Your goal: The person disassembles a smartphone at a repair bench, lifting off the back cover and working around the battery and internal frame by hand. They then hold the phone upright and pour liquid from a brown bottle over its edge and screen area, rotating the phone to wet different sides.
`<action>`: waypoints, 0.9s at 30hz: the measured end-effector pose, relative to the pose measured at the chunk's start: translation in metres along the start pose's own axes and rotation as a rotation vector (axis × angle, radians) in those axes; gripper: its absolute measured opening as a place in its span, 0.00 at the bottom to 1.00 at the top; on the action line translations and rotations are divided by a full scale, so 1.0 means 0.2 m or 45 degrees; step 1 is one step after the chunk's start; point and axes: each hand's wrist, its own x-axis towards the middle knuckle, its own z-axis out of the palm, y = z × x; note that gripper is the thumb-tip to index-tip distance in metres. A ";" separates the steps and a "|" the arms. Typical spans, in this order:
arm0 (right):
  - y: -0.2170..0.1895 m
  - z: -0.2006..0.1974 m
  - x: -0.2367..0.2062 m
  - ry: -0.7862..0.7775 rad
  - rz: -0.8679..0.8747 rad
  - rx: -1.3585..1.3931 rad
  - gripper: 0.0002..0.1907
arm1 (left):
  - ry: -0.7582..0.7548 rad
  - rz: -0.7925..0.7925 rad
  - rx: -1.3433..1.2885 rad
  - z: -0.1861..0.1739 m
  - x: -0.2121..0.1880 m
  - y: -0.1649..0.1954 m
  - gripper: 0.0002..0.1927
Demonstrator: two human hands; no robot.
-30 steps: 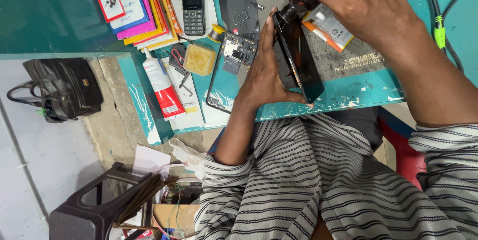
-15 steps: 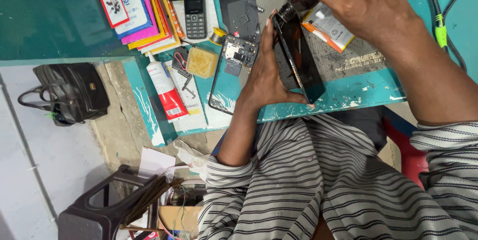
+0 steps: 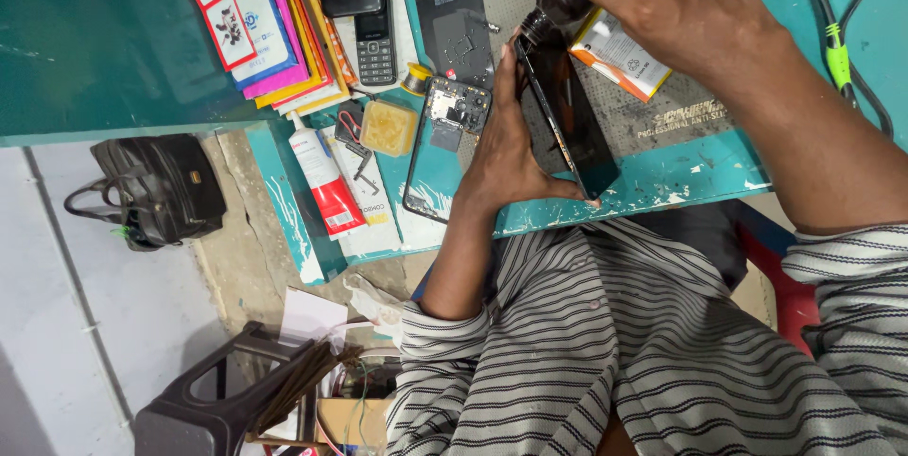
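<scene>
- Hardly anything has moved since the earlier frames: both hands keep their hold, and only the camera view has drifted a little, so the black handbag [image 3: 156, 193] on the floor now sits slightly lower and further right in the picture.
- Far left of the grip, that handbag lies on the pale floor beside the teal bench [image 3: 719, 177], with a dark plastic stool [image 3: 213, 399] well below it.
- Nearer the grip, a stack of coloured packets [image 3: 274, 21] lies at the bench's upper left, with a keypad phone [image 3: 375, 44] beside it.
- Below those, a white and red tube [image 3: 322, 182] and a square yellow sponge pad [image 3: 388, 127] lie to the left of the holding hand.
- Just left of that hand, an opened phone body [image 3: 445, 149] lies flat with its circuit board showing.
- Left hand [image 3: 511, 158] is closed on the dark phone screen panel [image 3: 567, 120], fingers up along its left edge and thumb under its lower corner; the panel stands tilted on edge over the bench front.
- Right hand [image 3: 676, 7] is wrapped round a dark brown bottle [image 3: 553, 11], whose mouth tips down to the panel's upper end.
- Under that hand lies a white and orange battery pack [image 3: 619, 59] on a grey work mat [image 3: 662, 106].
- Far right, a tool with a green handle [image 3: 837, 54] rests on the bench.
</scene>
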 end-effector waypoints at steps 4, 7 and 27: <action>0.00 0.03 0.01 0.007 0.017 0.005 0.17 | 0.031 0.085 -0.025 0.00 0.00 -0.01 0.96; 0.01 0.05 0.00 0.017 0.025 0.001 0.17 | 0.031 0.094 -0.018 0.00 0.00 -0.01 0.96; 0.00 0.10 0.00 0.018 0.001 -0.116 0.22 | 0.055 0.142 -0.008 0.01 0.00 -0.05 0.97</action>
